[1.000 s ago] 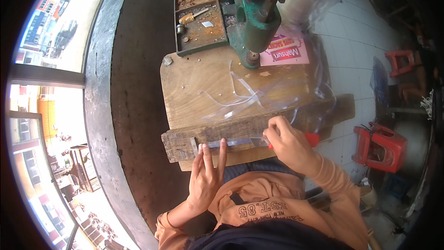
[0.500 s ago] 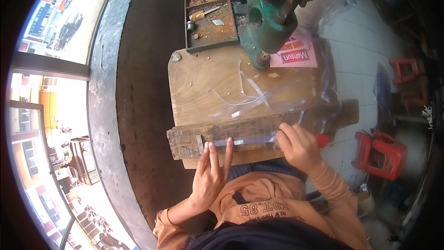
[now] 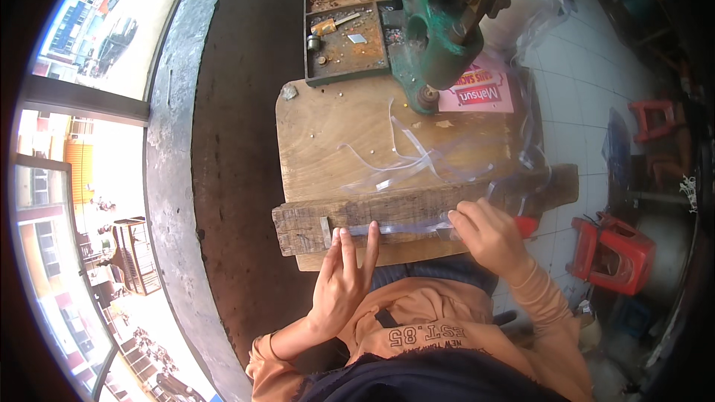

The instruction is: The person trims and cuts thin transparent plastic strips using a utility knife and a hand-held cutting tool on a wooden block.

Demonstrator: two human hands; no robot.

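Observation:
A narrow clear plastic strip [image 3: 402, 229] lies along a worn wooden plank [image 3: 302, 217]. My left hand [image 3: 342, 275] has its fingers stretched out and apart, with the tips pressed on the strip's left end. Beside those fingertips, a small flat metal piece [image 3: 325, 231] stands on the plank. At the strip's other end my right hand [image 3: 488, 238] is closed around a red-handled knife [image 3: 527, 228]. Its red handle shows past the hand and a bit of grey blade shows by the fingers; the grip itself is hidden.
Loose clear strips [image 3: 417, 158] lie tangled on the wooden board [image 3: 313, 149] beyond the plank. Behind stand a green cast-metal press [image 3: 439, 52] and a dark compartment tray [image 3: 346, 74]. A pink package [image 3: 477, 97] lies by the press. Red stools [image 3: 614, 257] are on the right.
My right hand has shifted very slightly right along the strip, and the grey blade shows less. My left fingers stay pressed in place. The whole view has shifted a little.

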